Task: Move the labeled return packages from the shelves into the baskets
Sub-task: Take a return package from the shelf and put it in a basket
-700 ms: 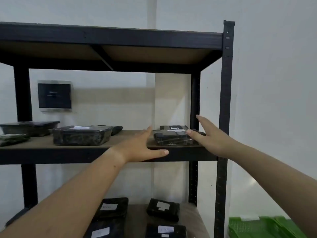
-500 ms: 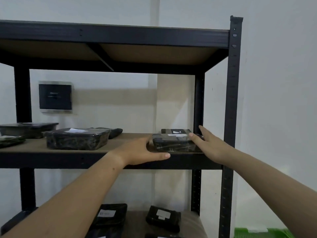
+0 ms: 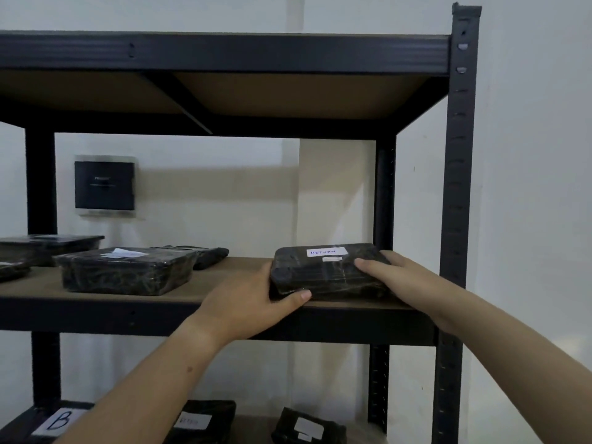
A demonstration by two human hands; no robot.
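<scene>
While it's sitting at the right end of the middle shelf [image 3: 224, 283], close to the front edge, the black wrapped package [image 3: 323, 277] is held from both ends. Its long axis runs left to right along the shelf front. The top is tipped a bit toward the camera, so the white label [image 3: 326, 251] reading RETURN is the right way up from here. Can't tell if the bottom is actually off the board or just resting on it.

The left hand [image 3: 253, 302] grips the left end with its thumb along the near lower edge; its fingers are hidden behind the package. The right hand [image 3: 394, 277] wraps the right end with fingers laid over the top.

Further left on the same brown board there's a bigger wrapped box [image 3: 128, 270] with a white sticker. A flatter dark parcel [image 3: 205, 254] sits behind it, and another box [image 3: 48, 248] is at the far left.

The rack is black metal with a slotted upright post [image 3: 455, 187] on the right, and the upper shelf [image 3: 224, 52] is overhead. On the lower shelf there are two more dark labeled packages [image 3: 205, 421] [image 3: 307, 427], plus a tag marked B [image 3: 59, 421] on the left. Behind it all is a plain white wall [image 3: 538, 187] with a small dark panel [image 3: 104, 185] mounted on it.
</scene>
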